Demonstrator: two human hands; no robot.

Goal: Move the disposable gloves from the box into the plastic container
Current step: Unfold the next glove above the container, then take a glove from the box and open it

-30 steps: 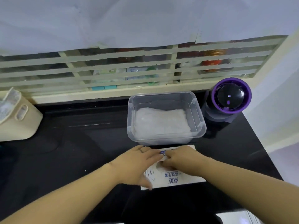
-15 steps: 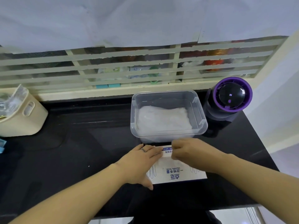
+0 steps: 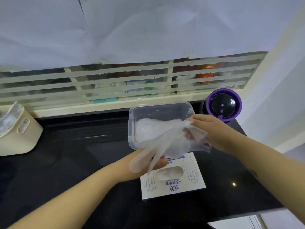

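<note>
Head view, looking down on a black countertop (image 3: 66,162). Near centre, a white glove box (image 3: 173,182) lying flat, blue print on its top, oval opening showing more gloves inside. Just beyond the box, toward the far side, a clear plastic container (image 3: 132,129), open-topped, already holding a pale heap of gloves (image 3: 148,129) on its floor.

Above the near edge of the container, a thin translucent glove (image 3: 171,142) stretched in the air between both hands. Right hand (image 3: 214,129) raised over the container's right side, fingers pinched shut on the cuff end of the glove near the top. Left hand (image 3: 148,164) lower, just above the far end of the box, seen through the film of the glove's fingers; seems closed lightly on that lower end, though the plastic veils the grip and makes it hard to be sure. Glove clear of both box and container, touching neither as far as can be seen.

Far right, a round purple-rimmed device (image 3: 223,104) with a dark dome, standing beside the container. Far left, a cream bin (image 3: 18,134) with a handle slot. Behind everything, a slatted window grille (image 3: 115,83) under white paper sheets (image 3: 132,27).
</note>
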